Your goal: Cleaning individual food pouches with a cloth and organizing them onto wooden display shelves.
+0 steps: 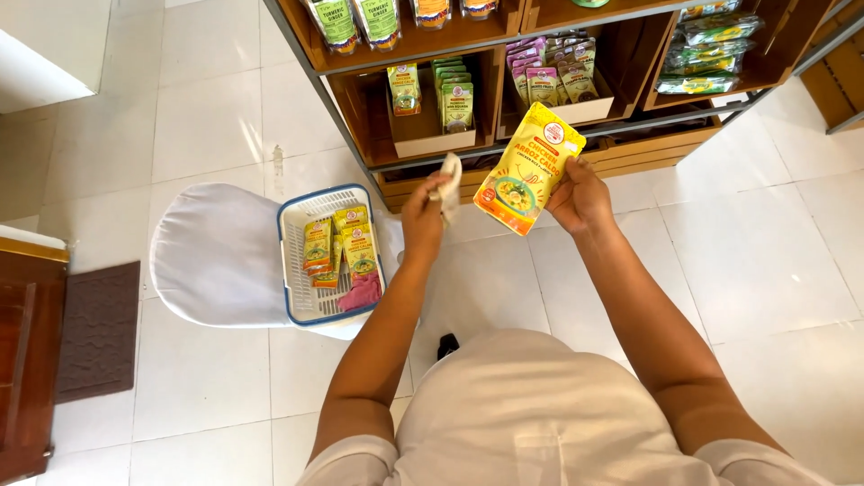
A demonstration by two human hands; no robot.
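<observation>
I see R hand (pixel 579 196) gripping yellow pouch (pixel 529 168), L hand (pixel 423 216) closed on white cloth (pixel 449 186). Basket (pixel 297 270) w/ more pouches sits left, on white chair (pixel 216 256).

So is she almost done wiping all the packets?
Not nearly, it seems. The right hand holds a yellow pouch; the left hand grips a white cloth. Several yellow pouches lie in the basket. The shelves already hold many packets.

Basket (pixel 290 261) on chair (pixel 216 256), left of shelf (pixel 504 99)
</observation>
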